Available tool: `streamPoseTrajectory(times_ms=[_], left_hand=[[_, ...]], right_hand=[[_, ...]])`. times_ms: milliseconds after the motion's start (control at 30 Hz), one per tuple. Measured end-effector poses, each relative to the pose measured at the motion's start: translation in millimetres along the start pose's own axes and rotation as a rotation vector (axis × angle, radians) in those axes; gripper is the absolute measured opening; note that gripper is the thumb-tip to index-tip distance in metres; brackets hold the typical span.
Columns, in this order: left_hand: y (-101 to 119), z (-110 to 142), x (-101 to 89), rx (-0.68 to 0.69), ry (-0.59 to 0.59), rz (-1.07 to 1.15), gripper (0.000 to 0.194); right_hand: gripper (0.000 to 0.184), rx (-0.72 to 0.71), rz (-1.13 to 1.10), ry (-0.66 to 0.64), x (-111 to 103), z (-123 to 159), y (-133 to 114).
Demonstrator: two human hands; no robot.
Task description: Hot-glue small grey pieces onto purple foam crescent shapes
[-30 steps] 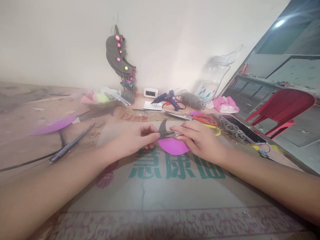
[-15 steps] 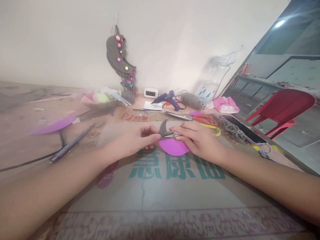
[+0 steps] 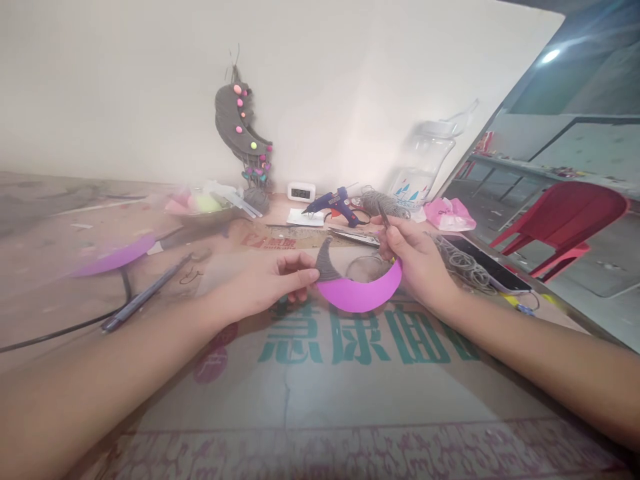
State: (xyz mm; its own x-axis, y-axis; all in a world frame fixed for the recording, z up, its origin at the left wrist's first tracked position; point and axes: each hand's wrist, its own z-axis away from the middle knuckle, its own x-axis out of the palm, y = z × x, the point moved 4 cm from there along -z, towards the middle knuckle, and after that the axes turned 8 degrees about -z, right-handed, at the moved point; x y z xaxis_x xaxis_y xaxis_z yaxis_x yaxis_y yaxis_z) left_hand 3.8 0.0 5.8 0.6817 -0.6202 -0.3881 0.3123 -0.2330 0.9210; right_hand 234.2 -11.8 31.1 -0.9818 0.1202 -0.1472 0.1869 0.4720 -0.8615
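Note:
A purple crescent (image 3: 357, 297), its left horn wrapped in grey yarn (image 3: 327, 265), is held up over the printed sheet on the table. My left hand (image 3: 287, 279) pinches the crescent between thumb and fingers at the lower edge of the wrapped part. My right hand (image 3: 417, 257) is closed at the bare right horn, with small dark scissors (image 3: 383, 214) sticking up from its fingers. Whether the right fingers also grip the horn is hard to make out. A loop of grey yarn shows behind the crescent's inner curve.
Behind my hands lie large scissors (image 3: 353, 236), a blue glue gun (image 3: 333, 202) and a white clock (image 3: 301, 193). A yarn-covered moon (image 3: 233, 120) hangs on the wall. To the right are tangled yarn (image 3: 470, 263), a phone (image 3: 493, 267) and a bottle (image 3: 423, 163); a pen (image 3: 145, 293) lies left.
My right hand has moved right and up from the wrapped yarn, and the small scissors now point upward. More of the purple crescent shows. My left hand keeps its pinch.

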Motion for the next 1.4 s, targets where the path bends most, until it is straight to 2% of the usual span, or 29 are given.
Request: streamPoseTrajectory(times_ms=[200, 267, 333, 400, 533, 600, 700, 967, 1267, 1333, 1400], left_hand=[[0, 2, -3.0, -0.03, 0.024, 0.002, 0.03], [0, 3, -3.5, -0.04, 0.034, -0.005, 0.031], [0, 3, -3.3, -0.039, 0.039, -0.011, 0.031], [0, 2, -2.3, -0.027, 0.039, -0.018, 0.031], [-3, 0, -0.7, -0.017, 0.053, -0.036, 0.029], [-4, -1, -0.4, -0.007, 0.06, -0.04, 0.028], [-5, -2, 0.2, -0.003, 0.063, -0.054, 0.028], [-1, 1, 4.0, -0.012, -0.025, -0.063, 0.028], [-2, 3, 8.1, -0.061, -0.042, -0.022, 0.024], [-2, 2, 8.1, -0.053, -0.041, -0.026, 0.024], [-2, 2, 7.1, -0.032, -0.017, -0.04, 0.023]], right_hand=[[0.023, 0.096, -0.296, 0.039, -1, -6, 8], [0.026, 0.096, -0.287, 0.042, -3, -8, 9], [0.028, 0.074, -0.162, 0.009, -2, -7, 8], [0.031, -0.017, 0.045, -0.057, 2, -4, 5], [0.03, -0.342, 0.408, -0.288, 17, 11, -8], [0.03, -0.463, 0.522, -0.385, 23, 18, -14], [0.03, -0.547, 0.59, -0.424, 26, 23, -16], [0.029, -0.436, 0.54, -0.326, 24, 18, -3], [0.027, -0.493, 0.575, -0.318, 25, 23, -10], [0.028, -0.462, 0.556, -0.329, 26, 24, -11], [0.031, -0.368, 0.487, -0.311, 25, 21, -12]])
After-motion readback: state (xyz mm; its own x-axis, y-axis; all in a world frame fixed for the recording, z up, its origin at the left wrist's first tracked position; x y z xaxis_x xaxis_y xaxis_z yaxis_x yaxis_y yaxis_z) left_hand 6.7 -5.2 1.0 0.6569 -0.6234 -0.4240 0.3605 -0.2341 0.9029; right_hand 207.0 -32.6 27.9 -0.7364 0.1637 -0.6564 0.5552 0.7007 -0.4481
